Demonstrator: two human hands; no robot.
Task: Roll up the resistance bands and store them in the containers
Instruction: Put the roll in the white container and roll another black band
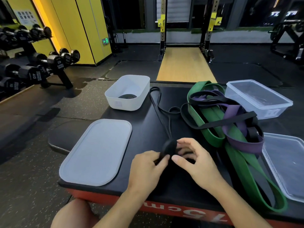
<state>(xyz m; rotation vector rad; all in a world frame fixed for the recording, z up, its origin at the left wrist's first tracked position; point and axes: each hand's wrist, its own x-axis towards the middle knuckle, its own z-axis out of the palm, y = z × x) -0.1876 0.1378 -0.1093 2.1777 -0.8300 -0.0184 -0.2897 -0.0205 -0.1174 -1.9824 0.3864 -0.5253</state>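
Observation:
A thin black resistance band (158, 111) trails across the black platform from near the white tub to my hands, where its near end is wound into a small black roll (169, 147). My left hand (146, 168) pinches the roll from the left. My right hand (195, 163) curls round it from the right with thumb and fingers. A white tub (130, 102) at the back holds one coiled black band (127, 96). A tangle of green, purple and black bands (230, 122) lies to the right.
The tub's white lid (97, 152) lies flat at the front left. A clear plastic container (259, 99) stands at the back right, and a clear lid or tray (286, 163) at the right edge. A dumbbell rack (41, 63) stands on the floor at left.

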